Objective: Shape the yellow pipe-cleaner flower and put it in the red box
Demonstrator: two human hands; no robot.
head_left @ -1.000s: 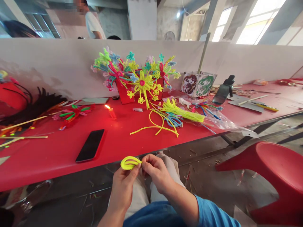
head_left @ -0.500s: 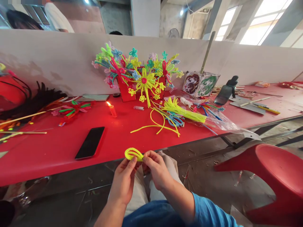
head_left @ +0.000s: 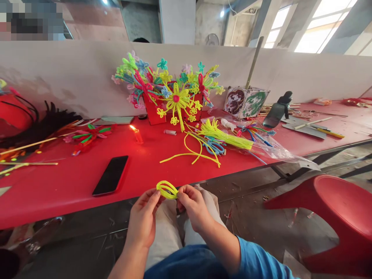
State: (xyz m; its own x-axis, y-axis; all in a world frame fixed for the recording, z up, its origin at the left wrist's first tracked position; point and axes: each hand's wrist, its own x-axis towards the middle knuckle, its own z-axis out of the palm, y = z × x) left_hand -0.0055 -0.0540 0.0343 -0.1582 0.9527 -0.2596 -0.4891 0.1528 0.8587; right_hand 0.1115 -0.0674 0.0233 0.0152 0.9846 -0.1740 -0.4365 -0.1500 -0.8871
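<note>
A looped yellow pipe cleaner (head_left: 166,189) is pinched between both my hands just in front of the red table's (head_left: 58,186) near edge, above my lap. My left hand (head_left: 143,221) grips its left side with thumb and fingers. My right hand (head_left: 193,207) pinches the right end. On the table beyond lie loose yellow pipe cleaners (head_left: 194,151), a bundle of them in a clear bag (head_left: 229,138), and blue scissors (head_left: 214,147). A bouquet of pipe-cleaner flowers (head_left: 171,93) stands in red boxes at the back.
A black phone (head_left: 111,175) lies left of my hands. A lit candle (head_left: 136,133) burns mid-table. A painted box (head_left: 245,101), a dark bottle (head_left: 276,110) and sticks sit at right. Black and red craft pieces (head_left: 37,128) are at left. A red stool (head_left: 334,217) stands right.
My hands have shifted slightly right and up with the yellow loop; the loop has been turned a little between my fingers. The person behind the partition has moved out to the left.
</note>
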